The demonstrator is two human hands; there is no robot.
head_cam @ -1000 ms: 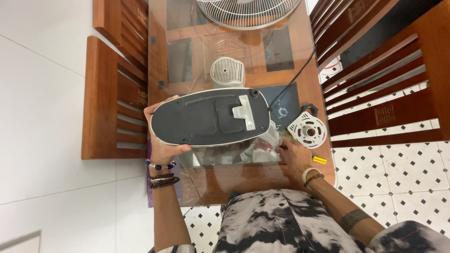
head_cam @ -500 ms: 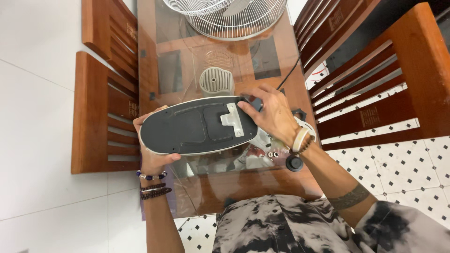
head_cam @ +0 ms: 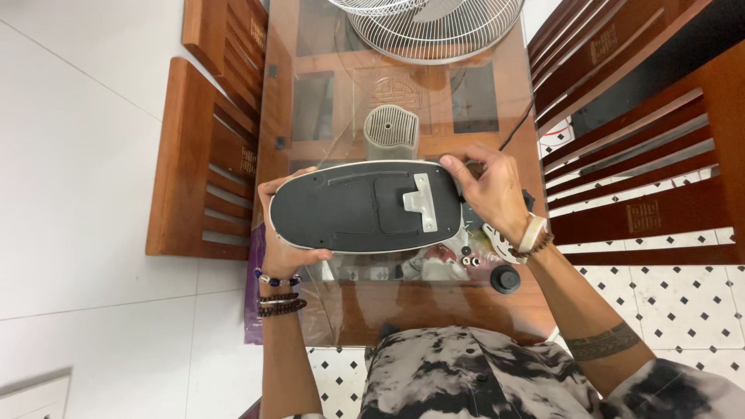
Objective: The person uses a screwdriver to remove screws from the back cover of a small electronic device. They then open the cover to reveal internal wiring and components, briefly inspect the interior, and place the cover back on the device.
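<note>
1. The oval fan base [head_cam: 365, 208], underside up, is held over the glass worktop [head_cam: 419, 302] near the person.
2. Left hand [head_cam: 283, 240] clasps its left end; right hand [head_cam: 489, 190] pinches the right rim.
3. Judged: inspecting the underside; next needs steady support.
4. Knob [head_cam: 505, 278] and grille [head_cam: 434, 27] lie apart.

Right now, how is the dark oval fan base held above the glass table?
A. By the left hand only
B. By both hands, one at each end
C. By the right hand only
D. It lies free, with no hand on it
B: the left hand grips the near-left end of the fan base, and the right hand holds its right end.
</note>
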